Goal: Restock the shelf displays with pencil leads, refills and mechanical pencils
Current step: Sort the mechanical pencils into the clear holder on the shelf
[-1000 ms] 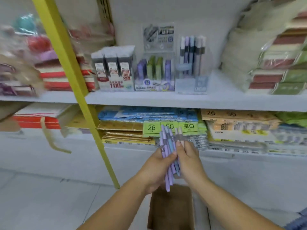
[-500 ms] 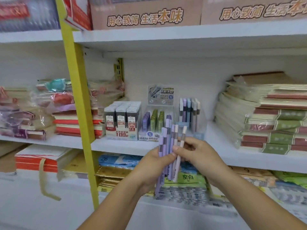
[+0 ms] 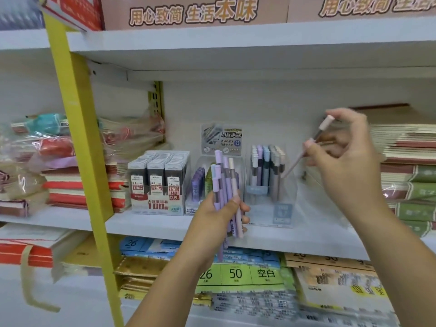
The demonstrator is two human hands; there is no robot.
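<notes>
Mechanical pencils (image 3: 226,190) stand as a bundle in the left hand (image 3: 218,217), just below the middle of the view and in front of the shelf (image 3: 151,226). The fingers and thumb curl round their lower barrels. Their long axes run from 12 to 6 o'clock, caps at 12, with the tips hanging out below the fist.

One pink pencil (image 3: 293,162) is apart from them, at about 2 o'clock from the bundle. The right hand (image 3: 346,152) pinches it near the cap end between thumb and fingertips. It is tilted, cap toward 1 o'clock and tip toward 7 o'clock. The tip is aimed at the right side of the clear stand (image 3: 283,214) and is close to its top. Motion blur hides whether it touches the pencils already there.

The restocking looks to be midway. The stand holds upright pencils, caps at 12, in its rear part, and its front seems to have room. The pink pencil appears to be next in, and the handful in the left hand is yet to be placed.

The lead box display (image 3: 160,185), at 9 o'clock from the bundle, looks full. The refill display (image 3: 197,185) between it and the stand is half hidden behind the bundle, so I cannot tell how full it is.
</notes>
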